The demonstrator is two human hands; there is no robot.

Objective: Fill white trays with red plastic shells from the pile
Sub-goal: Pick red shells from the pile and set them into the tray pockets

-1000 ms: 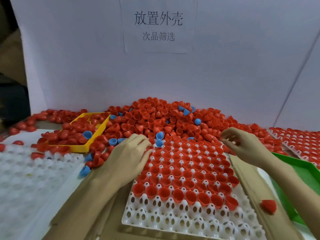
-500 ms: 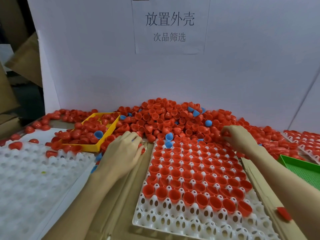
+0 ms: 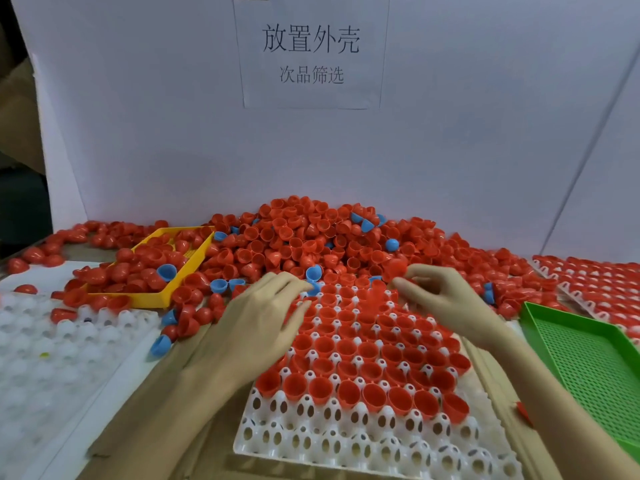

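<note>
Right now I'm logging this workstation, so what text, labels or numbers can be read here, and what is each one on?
"放置外壳": large top line on the white paper sheet fixed to the white backboard.
"次品筛选": smaller line under it on that sheet.
No other text, brand or number can be read: none shows on the white tray, the red shells, the yellow tray or the green tray.

Two bare hands (image 3: 263,327), forearms uncovered (no sleeves)
</note>
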